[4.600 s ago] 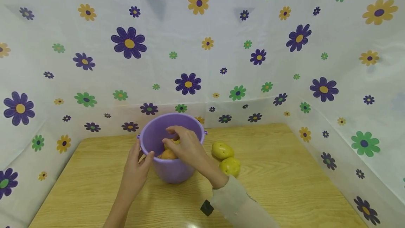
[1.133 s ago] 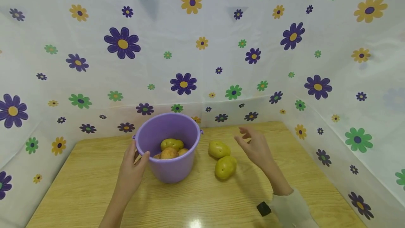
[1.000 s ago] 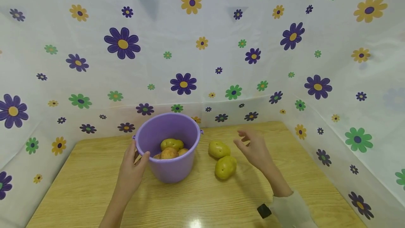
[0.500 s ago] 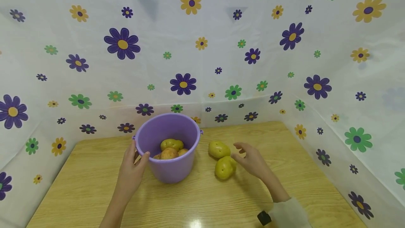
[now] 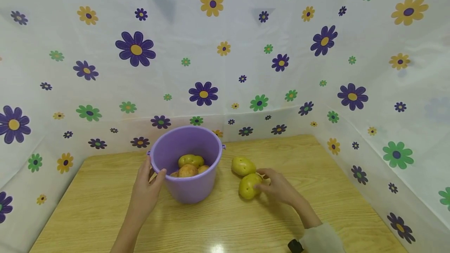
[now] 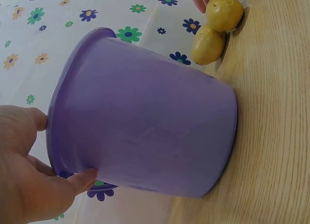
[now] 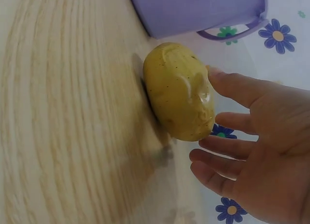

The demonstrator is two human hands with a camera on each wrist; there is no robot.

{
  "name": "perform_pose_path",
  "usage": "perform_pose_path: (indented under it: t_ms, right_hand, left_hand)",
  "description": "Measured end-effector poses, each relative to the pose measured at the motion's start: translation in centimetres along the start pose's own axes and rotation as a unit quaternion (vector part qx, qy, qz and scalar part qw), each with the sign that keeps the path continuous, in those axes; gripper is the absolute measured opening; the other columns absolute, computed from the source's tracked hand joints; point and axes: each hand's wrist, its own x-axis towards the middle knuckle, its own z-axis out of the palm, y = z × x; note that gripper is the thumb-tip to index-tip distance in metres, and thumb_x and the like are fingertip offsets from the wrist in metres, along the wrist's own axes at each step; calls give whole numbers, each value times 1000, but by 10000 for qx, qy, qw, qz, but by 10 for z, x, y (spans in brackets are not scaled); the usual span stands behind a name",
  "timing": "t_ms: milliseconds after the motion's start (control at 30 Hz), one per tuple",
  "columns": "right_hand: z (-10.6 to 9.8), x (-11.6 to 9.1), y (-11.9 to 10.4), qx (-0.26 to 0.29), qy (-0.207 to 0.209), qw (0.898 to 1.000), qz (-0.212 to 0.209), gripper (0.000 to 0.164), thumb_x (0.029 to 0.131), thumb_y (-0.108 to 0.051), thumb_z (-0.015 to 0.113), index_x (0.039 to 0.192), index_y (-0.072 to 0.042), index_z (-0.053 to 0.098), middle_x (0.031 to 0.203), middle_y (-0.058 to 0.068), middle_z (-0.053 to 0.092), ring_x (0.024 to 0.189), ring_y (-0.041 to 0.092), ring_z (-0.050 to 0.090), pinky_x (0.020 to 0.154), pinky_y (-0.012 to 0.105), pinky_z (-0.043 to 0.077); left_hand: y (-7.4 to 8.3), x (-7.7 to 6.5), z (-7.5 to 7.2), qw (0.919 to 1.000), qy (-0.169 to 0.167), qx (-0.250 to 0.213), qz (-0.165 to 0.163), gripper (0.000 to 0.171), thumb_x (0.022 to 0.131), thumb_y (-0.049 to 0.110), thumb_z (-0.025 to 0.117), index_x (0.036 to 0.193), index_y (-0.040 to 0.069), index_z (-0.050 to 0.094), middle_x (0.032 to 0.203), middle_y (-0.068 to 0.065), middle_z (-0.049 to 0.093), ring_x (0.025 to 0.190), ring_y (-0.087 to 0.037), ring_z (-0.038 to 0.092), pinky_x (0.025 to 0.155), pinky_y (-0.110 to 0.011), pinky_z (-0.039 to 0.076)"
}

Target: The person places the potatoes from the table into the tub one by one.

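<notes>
My left hand (image 5: 149, 184) grips the near-left rim of a purple bucket (image 5: 191, 188), thumb and fingers on either side of the rim in the left wrist view. Several potatoes (image 5: 188, 170) lie inside, brown and yellow-green. Right of the bucket, two yellow-green potatoes rest side by side on the table: a rear potato (image 5: 243, 166) and a front potato (image 5: 250, 186). My right hand (image 5: 279, 188) is at the front potato's right side. In the right wrist view the thumb tip meets that potato (image 7: 179, 90), while the other fingers are spread beside it, loosely bent.
The wooden table (image 5: 211, 225) carries all of this. A white flower-printed sheet (image 5: 246, 30) hangs behind it and along both sides. The bucket's handle (image 7: 232, 37) hangs down on its far side. A small black block (image 5: 295, 246) sits at the right sleeve (image 5: 321, 239).
My right hand came out of the bucket, moved right past the two loose potatoes, then lowered to the front one. My left hand has stayed on the bucket's rim.
</notes>
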Motion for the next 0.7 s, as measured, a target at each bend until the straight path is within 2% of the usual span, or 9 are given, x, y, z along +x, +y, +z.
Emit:
perform_pose_path:
  t_ms: [167,333,533,700]
  right_hand:
    - [4,-1,4,-24,-120,9999,-51,64,92,-28,81,140,7,56,138,25,59,118,41,60,98,58,57]
    - [7,-1,8,45,-180,9998,-65,70,89,-24,84,143,7,53,140,27,57,117,41,60,99,58,56]
    - [10,-1,9,256,-188,9994,99,72,86,-17,86,144,6,50,142,27,55,122,45,58,104,60,54]
    - [14,0,8,283,-90,9993,209,73,83,-14,88,143,6,52,140,25,57,119,42,60,101,58,57]
  left_hand:
    - [0,0,0,10000,4,-7,-6,78,110,27,53,166,7,2,170,-20,5,153,-41,22,119,-38,35]
    - [-1,1,1,10000,13,-11,73,78,110,26,54,166,6,3,170,-21,6,153,-42,22,119,-38,36]
    - [-2,1,1,9999,43,-26,97,78,109,25,54,166,5,4,170,-22,7,153,-43,23,118,-37,36]
    - [-2,1,1,9999,56,-27,88,78,109,24,54,165,4,4,169,-23,7,152,-43,23,118,-37,36]
